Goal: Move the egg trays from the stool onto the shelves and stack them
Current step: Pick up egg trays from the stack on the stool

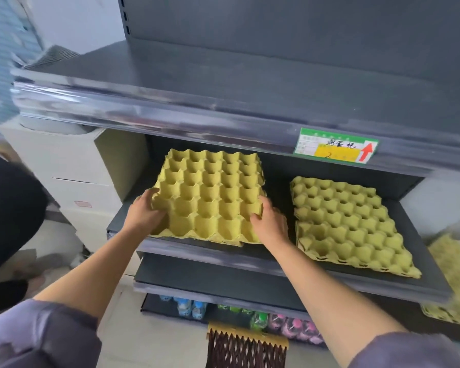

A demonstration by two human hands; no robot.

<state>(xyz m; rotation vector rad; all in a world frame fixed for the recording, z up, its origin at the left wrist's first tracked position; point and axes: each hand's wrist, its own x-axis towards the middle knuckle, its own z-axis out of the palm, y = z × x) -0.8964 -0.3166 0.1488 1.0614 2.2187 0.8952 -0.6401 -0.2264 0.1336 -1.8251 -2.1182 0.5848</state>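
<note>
Left hand (144,211) and right hand (270,221) grip the near corners of a yellow moulded-pulp egg tray (213,192), with the fingers (151,194) curled over its scalloped edges. The tray, with deep dimpled cups, sits between the fingers on the dark grey shelf (250,252). Right of the fingers and apart from them, a second tray stack (348,224) lies flat. Beyond is a green-and-yellow label (335,146).

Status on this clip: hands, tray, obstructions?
Both gripping, left hand and right hand, on the left egg tray at the shelf. A second tray stack apart, to its right. Nothing blocking.
</note>
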